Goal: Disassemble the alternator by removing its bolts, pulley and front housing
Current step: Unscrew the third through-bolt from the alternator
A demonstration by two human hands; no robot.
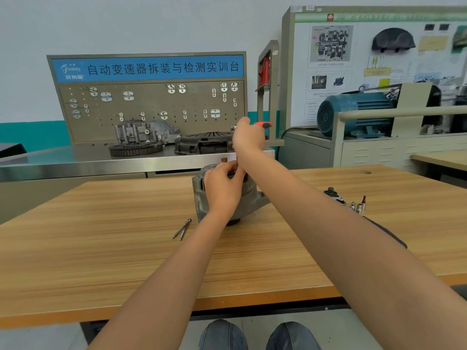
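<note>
Two dark shoe toes [257, 334] at the bottom edge, below the table. Wood-grain laminate table [101, 248], orange edge band, flat top. Two long thin metal bolts [182, 229] lie side by side on it, just left of the alternator. Alternator [252, 198], grey cast-metal housing, ribbed and rounded, stands mid-table with a copper-brown shaft tip at the top. Left hand [222, 188] rests on the alternator's top, fingers curled round a part there; which part, can't tell. Right hand [249, 137] raised above it, fingers wrapped round a tool with a red-and-grey handle [264, 125], metal end poking out the left side of the fist. Right of the alternator, well apart, a cluster of small chrome sockets [353, 204] and a black knob-like piece.

Behind: steel-topped bench [63, 162] carrying a toothed ring gear [136, 149], a cast aluminium casing [144, 132] and a dark slotted clutch cover [202, 142]. Perforated pegboard [151, 109] with metal hooks; blue banner reads "自动变速器拆装与检测实训台", logo text "Training". Far right, teal finned electric motor [353, 112] and a display board [379, 59] with diagrams, text too blurred to read.
</note>
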